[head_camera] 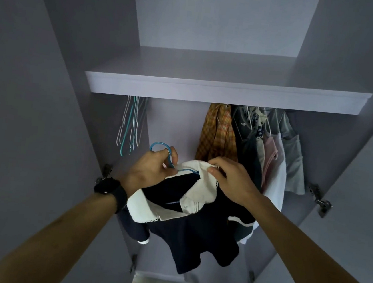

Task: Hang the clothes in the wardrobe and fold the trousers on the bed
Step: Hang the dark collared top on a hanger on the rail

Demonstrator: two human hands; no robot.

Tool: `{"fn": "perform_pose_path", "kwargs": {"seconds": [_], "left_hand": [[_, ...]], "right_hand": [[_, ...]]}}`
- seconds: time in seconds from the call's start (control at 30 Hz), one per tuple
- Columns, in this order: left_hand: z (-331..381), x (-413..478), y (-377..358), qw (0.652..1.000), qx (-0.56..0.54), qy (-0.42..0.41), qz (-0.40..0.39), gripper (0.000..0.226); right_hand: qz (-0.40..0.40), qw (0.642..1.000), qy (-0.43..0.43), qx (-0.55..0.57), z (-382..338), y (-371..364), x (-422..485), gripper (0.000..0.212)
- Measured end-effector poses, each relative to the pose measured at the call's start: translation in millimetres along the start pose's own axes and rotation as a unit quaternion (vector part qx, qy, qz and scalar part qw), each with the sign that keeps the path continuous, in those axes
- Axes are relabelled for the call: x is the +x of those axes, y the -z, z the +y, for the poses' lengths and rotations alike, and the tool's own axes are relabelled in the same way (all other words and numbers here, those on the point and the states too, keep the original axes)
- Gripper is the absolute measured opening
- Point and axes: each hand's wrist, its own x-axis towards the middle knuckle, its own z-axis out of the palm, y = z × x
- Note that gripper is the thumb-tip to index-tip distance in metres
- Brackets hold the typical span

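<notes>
Navy top [193, 235] with a white collar [203, 185] is held on a blue hanger [160, 145] inside the open wardrobe [67, 81], below its shelf [210, 90]. The hanger's hook is gripped by the curled fingers of the left hand [152, 170]; the collar is pinched by the right hand [234, 181]. Bare hangers [129, 123] are hung at the left, clothes [250, 144] at the right.

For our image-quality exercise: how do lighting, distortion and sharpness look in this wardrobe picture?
Head view: dim, bluish light; shelf front brightest, deep shade beneath; wide-angle lens splays wardrobe walls; left hand on blue hanger, right hand on navy top, both fairly sharp.
</notes>
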Motion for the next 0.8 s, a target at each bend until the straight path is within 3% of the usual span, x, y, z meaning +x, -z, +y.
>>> {"fn": "perform_pose_path", "kwargs": {"seconds": [0.1,0.17,0.3,0.4,0.53,0.63,0.8], "left_hand": [[-0.3,4.9,4.8,0.997,0.065,-0.018,0.047,0.022],[4.0,9.2,14.9,0.994,0.089,-0.034,0.055,0.023],[13.2,18.2,32.4,0.989,0.125,-0.053,0.055,0.028],[17.4,22.2,43.6,0.983,0.164,-0.047,0.074,0.027],[9.8,23.3,52.6,0.978,0.187,-0.058,0.073,0.029],[-1.4,23.2,58.1,0.983,0.16,-0.045,0.075,0.031],[-6.5,23.6,52.9,0.99,0.113,-0.038,0.069,0.026]], "right_hand": [[0.037,0.995,0.07,-0.056,1.4,0.3,-4.3,0.017],[-0.008,0.994,0.076,-0.076,7.6,2.6,-8.9,0.024],[-0.078,0.985,-0.102,-0.112,36.2,7.8,-12.2,0.062],[-0.177,0.97,-0.168,-0.006,50.7,1.8,-12.6,0.05],[-0.083,0.959,-0.237,0.134,61.5,-17.3,-17.9,0.009],[-0.023,0.914,-0.31,0.26,69.4,-11.7,-14.5,0.014],[0.054,0.964,-0.228,0.13,58.5,-6.4,-13.6,0.026]]}}
